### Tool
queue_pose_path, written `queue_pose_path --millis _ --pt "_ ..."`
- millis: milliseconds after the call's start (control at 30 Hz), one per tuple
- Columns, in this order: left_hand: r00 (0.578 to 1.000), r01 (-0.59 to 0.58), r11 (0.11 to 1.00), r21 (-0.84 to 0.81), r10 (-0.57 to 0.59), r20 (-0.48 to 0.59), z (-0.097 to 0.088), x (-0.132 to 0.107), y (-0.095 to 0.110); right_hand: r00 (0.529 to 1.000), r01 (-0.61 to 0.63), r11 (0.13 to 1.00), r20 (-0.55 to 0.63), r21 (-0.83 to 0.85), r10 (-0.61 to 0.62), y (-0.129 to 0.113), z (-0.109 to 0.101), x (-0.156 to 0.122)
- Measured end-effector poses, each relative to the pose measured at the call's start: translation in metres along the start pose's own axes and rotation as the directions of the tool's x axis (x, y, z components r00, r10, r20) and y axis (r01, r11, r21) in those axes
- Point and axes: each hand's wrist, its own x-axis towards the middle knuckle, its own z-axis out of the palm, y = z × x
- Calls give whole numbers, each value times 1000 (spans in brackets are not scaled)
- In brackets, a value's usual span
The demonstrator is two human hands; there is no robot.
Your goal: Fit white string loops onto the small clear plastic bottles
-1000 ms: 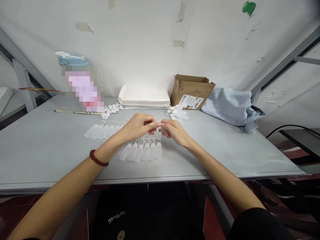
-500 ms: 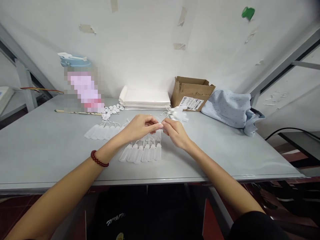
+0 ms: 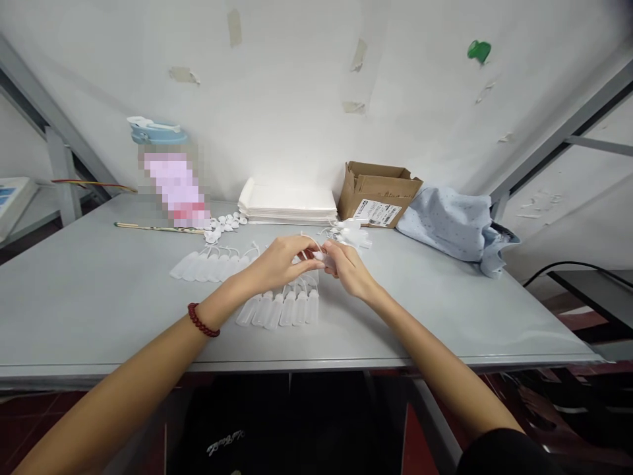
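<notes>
While clamping the small bottle [image 3: 320,256] in the right hand [image 3: 350,269], holding the left hand [image 3: 281,258] close at its apparent neck end, not showing clearly whether pinching or touching. Holding both hands together above the table [image 3: 405,310], beyond the nearest row of bottles [image 3: 274,310]. Probably calling for a light grip, to avoid denting soft-looking plastic, and for guiding the white cord [image 3: 311,239] out of the way.

nearest row: six translucent white plastic bottles [image 3: 287,309]; elsewhere, one brown cardboard box [image 3: 380,190], one speckled pale-blue cloth [image 3: 448,224], one dark-red bracelet [image 3: 200,324], two bare hands [image 3: 284,264].
</notes>
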Motion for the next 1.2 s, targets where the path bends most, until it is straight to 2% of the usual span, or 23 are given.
queue_pose_path --millis 100,233,367,433,467,533,600,633,700,733,800,867,933,1033,1100,1200 --pt "984 173 983 -65 -169 53 -5 1 4 996 85 993 8 -84 -85 0 1 -2" --pt "952 308 939 -153 -304 49 -7 2 3 988 155 961 30 -231 -152 -2 -1 -3" --pt "891 434 821 -370 -451 45 -8 5 -4 956 274 839 37 -470 -292 -2 -3 -2" --pt "880 449 791 -415 -473 50 -9 5 -6 929 338 797 43 -501 -367 -1 -3 -1" --pt "887 436 807 -399 -460 40 -9 5 -6 921 354 796 35 -491 -388 0 -3 0" --pt "929 350 893 -284 -369 -16 -10 3 -7 933 332 848 11 -413 -359 1 -4 1" --pt "974 191 977 -96 -200 -101 -9 2 -6 972 230 947 13 -226 -233 0 -5 1" --pt "984 108 994 -6 -107 -139 -8 2 -6 988 153 983 38 -101 -150 -1 -6 1" --pt "979 -13 994 107 34 -201 -7 1 -5 993 -4 990 121 140 -13 -4 -8 1" --pt "972 -39 992 121 66 -224 -6 1 -4 987 -59 972 157 226 23 -5 -9 1" --pt "970 -27 998 65 42 -241 -5 1 -4 984 -83 953 174 290 33 -8 -10 0" --pt "980 47 997 -59 -58 -192 -6 1 -4 995 0 979 102 202 -21 -8 -9 0" --pt "981 137 975 -172 -158 -112 -8 1 -5 990 143 990 0 -9 -143 -6 -8 -1" --pt "972 213 948 -236 -230 -47 -12 1 -6 930 327 889 -57 -321 -362 -1 -6 -2" --pt "971 230 945 -235 -240 -17 -14 1 -6 900 383 827 -36 -410 -435 2 -6 -2" --pt "970 240 948 -211 -243 12 -14 1 -5 905 389 826 1 -408 -426 2 -6 -2"
